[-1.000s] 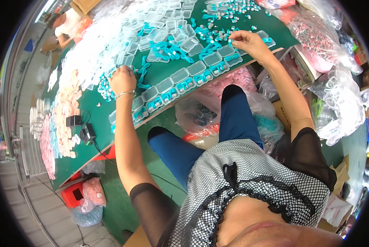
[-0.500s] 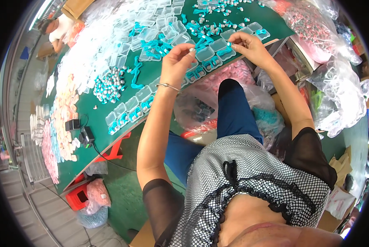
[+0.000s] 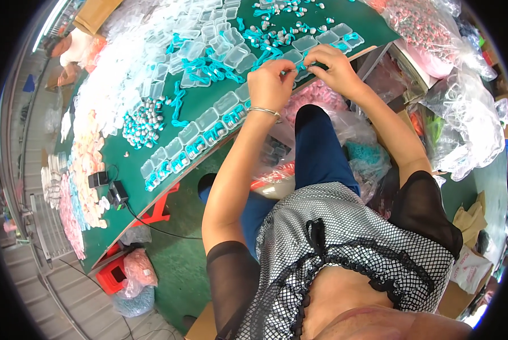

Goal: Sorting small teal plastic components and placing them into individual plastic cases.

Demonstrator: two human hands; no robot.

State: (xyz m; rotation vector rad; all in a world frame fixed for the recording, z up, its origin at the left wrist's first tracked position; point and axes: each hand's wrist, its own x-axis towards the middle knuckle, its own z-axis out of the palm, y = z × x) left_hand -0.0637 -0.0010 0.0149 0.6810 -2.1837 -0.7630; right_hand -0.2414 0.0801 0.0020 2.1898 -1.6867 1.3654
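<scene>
My left hand (image 3: 272,85) is closed in a pinch at the table's front edge, thumb and finger together; what they hold is hidden. Close beside it on the right, my right hand (image 3: 333,71) pinches a teal cord (image 3: 300,66) with its thumb and index finger. Both hands are over the row of small clear plastic cases (image 3: 207,119), which stand with lids raised along the edge. Coiled teal cords with grey-white plug-like pieces (image 3: 213,134) lie in the cases to the left. Just beyond my hands are loose teal cords (image 3: 211,69).
A heap of teal-and-grey plug pieces (image 3: 143,122) sits on the green table (image 3: 115,150). Many clear cases (image 3: 206,34) spread behind. Black adapters (image 3: 117,194) lie at left. Bags of coloured parts (image 3: 427,28) stand at right. Another person (image 3: 75,48) is at far left.
My left hand has moved right, and my right hand slightly left, so they are now close together. The small pale piece seen in my left fingers is now hidden.
</scene>
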